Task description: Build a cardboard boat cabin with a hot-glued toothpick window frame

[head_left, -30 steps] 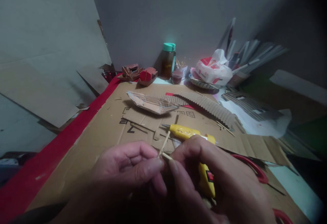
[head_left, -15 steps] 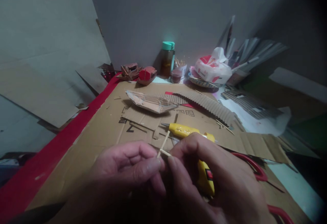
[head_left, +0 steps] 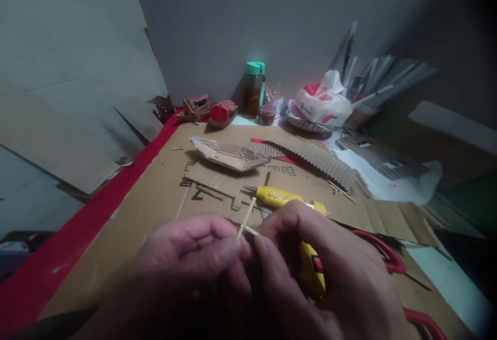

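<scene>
Toothpicks (head_left: 247, 220), two thin pale sticks set crosswise, sit pinched between the fingertips of both hands low in the middle of the view, just above the cardboard sheet (head_left: 163, 195) that covers the table. The left hand (head_left: 186, 262) is curled with its thumb and forefinger pressed on the lower end of the longer stick, which slants up and away from the person. The right hand (head_left: 330, 272) closes its thumb and forefinger on the short cross piece where it meets the longer one, so the two hands' fingertips nearly touch. Under and just behind the right hand lies a yellow glue gun (head_left: 283, 200), its nozzle pointing left and its handle partly hidden by the fingers. A pair of red-handled scissors (head_left: 382, 252) lies on the cardboard beside the right wrist. Farther back on the sheet rests a pale cardboard boat hull (head_left: 229, 154), and next to it a curved strip of corrugated card (head_left: 314, 158). Along the left edge of the sheet a red cloth (head_left: 77, 236) shows. Against the wall stand two small brown and red model boats (head_left: 212, 109), a bottle with a green cap (head_left: 253, 89), a small dark jar (head_left: 267, 115) and a white and red plastic bag (head_left: 322, 104) on a plate. Large flat cardboard panels (head_left: 58, 97) lean at the left.
</scene>
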Tool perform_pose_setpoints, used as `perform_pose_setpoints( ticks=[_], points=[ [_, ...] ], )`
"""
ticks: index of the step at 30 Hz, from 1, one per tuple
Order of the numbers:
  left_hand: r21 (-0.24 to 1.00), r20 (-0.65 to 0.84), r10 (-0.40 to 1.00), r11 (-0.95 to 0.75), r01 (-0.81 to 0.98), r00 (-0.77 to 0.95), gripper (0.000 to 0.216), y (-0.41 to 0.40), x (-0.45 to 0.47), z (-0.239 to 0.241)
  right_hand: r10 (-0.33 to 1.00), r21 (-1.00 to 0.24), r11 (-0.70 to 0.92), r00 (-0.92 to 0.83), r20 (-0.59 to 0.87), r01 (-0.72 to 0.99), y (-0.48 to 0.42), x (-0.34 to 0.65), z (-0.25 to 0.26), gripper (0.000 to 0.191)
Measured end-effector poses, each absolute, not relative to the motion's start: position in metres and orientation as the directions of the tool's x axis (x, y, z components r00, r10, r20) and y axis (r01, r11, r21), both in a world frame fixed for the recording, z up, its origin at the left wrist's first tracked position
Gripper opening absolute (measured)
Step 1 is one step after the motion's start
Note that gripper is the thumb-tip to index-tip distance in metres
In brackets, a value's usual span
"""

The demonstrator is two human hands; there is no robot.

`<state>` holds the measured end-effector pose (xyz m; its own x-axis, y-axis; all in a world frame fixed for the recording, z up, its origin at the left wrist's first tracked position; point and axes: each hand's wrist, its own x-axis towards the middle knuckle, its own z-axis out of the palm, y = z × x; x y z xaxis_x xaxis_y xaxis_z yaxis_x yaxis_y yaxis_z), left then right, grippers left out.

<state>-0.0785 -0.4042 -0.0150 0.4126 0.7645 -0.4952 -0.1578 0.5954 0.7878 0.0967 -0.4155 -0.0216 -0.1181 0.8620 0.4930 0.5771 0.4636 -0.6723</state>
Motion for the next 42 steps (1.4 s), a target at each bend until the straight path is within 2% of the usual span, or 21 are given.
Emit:
perform_pose_setpoints(
  ticks=[9,19,30,42],
  points=[
    [0.775,-0.502,0.753,0.610,-0.166,0.426,0.020,-0.4045,-0.0791,-0.0157,0.835,-0.643,0.502,-0.129,0.535,0.578,-0.4128,0.0977,-0.0243,0.018],
    [0.762,-0.533,0.735,0.632,-0.140,0.418,0.022,-0.4047,-0.0797,-0.0167,0.852,-0.658,0.481,-0.131,0.507,0.580,-0.4122,0.0971,-0.0235,0.018],
    [0.773,-0.516,0.753,0.615,-0.157,0.408,0.016,-0.4057,-0.0806,-0.0143,0.868,-0.676,0.457,-0.122,0.482,0.578,-0.4128,0.0965,-0.0235,0.017],
    [0.786,-0.523,0.754,0.607,-0.119,0.398,0.022,-0.4042,-0.0819,-0.0171,0.870,-0.675,0.458,-0.135,0.475,0.578,-0.4135,0.0967,-0.0229,0.015]
  ],
)
